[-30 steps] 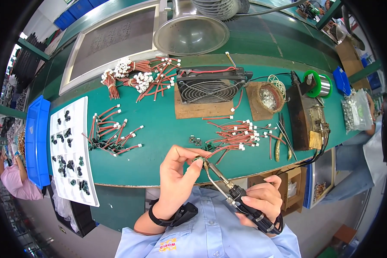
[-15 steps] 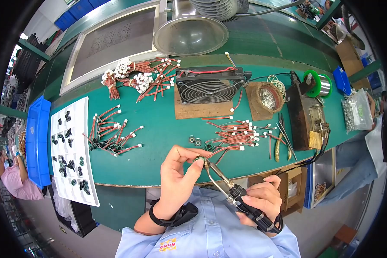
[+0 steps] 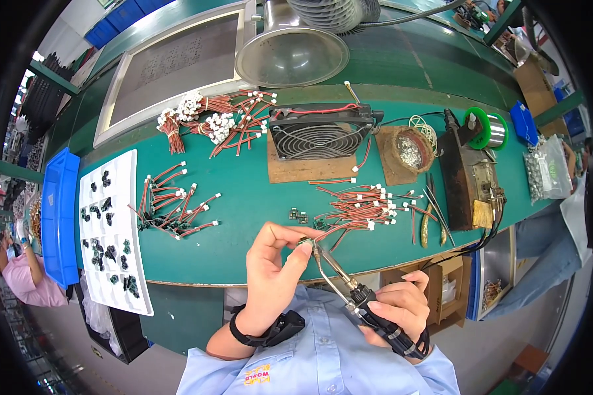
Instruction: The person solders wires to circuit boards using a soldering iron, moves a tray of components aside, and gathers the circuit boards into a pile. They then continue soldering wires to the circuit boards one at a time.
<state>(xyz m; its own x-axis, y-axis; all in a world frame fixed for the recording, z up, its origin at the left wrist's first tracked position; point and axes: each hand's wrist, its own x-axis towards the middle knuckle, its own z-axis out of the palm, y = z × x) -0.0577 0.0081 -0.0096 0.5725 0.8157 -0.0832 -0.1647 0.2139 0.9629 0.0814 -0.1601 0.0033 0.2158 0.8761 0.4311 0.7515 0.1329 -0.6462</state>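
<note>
Red-wired part (image 3: 308, 241) is being pinched in my left hand (image 3: 273, 270) at the bench's (image 3: 244, 197) near edge; my right hand (image 3: 398, 309) is gripping the soldering iron (image 3: 349, 289), its tip touching it.

Left hand (image 3: 275, 273) pinches a small component (image 3: 306, 242) at its fingertips; right hand (image 3: 396, 311) in a closed grip on the soldering iron (image 3: 349, 289), tip touching the component; red wire leads (image 3: 362, 204) on green counter (image 3: 244, 197) just beyond; fan (image 3: 323, 135) behind them.

Single head fisheye, looking steeply down, near green workbench (image 3: 244, 217); rim distorted.
</note>
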